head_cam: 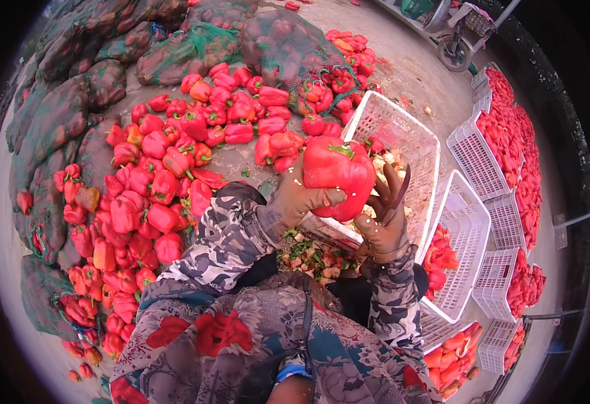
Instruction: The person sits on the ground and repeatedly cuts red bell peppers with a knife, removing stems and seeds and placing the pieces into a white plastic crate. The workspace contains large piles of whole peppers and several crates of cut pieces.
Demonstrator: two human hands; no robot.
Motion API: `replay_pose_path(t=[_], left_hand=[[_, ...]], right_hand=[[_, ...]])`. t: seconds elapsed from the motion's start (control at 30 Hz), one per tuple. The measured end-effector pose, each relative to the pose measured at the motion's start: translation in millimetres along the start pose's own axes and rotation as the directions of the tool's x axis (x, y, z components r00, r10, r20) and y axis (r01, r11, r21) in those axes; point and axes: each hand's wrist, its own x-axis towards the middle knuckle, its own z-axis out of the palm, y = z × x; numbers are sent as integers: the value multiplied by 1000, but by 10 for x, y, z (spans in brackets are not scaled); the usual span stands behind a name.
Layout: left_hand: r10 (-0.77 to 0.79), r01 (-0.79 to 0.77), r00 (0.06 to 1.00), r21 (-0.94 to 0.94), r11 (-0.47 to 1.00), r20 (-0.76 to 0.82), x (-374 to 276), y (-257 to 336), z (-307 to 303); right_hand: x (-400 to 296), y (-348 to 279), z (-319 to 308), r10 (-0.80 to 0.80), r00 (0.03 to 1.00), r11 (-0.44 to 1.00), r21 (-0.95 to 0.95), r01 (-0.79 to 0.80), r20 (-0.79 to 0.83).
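A whole red bell pepper (339, 177) with a green stem is in my gloved left hand (300, 199), held up before me. My gloved right hand (386, 222) grips a small knife (401, 196), its blade pointing up and away, just right of the pepper. Whether the right fingertips also touch the pepper is hard to tell. Beneath both hands stands a white plastic crate (429, 146), in which pale seed cores and a few red pieces lie. Between my knees, a heap of cut cores and green stems (320, 257) covers the ground.
Loose red peppers (163, 182) spread across the ground on the left, with stuffed mesh sacks (57, 121) behind them. At right, a second white crate (469, 237) holds red pepper pieces. Farther right stand several filled crates (482, 156). A wheeled vehicle (454, 53) is at the upper right.
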Motion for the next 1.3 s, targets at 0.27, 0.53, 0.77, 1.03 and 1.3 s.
replay_pose_path(t=[0.27,0.53,0.77,1.03,1.3], left_hand=[[-205,197,967,65,978,152,-74,-159,-91],[-89,58,996,621,782,18,213,-194,-276],[99,-181,983,895,408,154,279,-350,-182],[0,-293,952,916,273,305,293,-557,-146],[318,112,900,861,496,-300,592,-985,-351]], right_hand=[[19,235,-374,86,974,990,88,-107,208],[187,299,-316,130,991,959,-252,-133,-30],[67,43,-96,131,987,796,-583,-161,-93],[-30,-13,-97,55,998,846,-530,-56,-18],[-368,-352,-181,-375,927,552,-809,204,-22]])
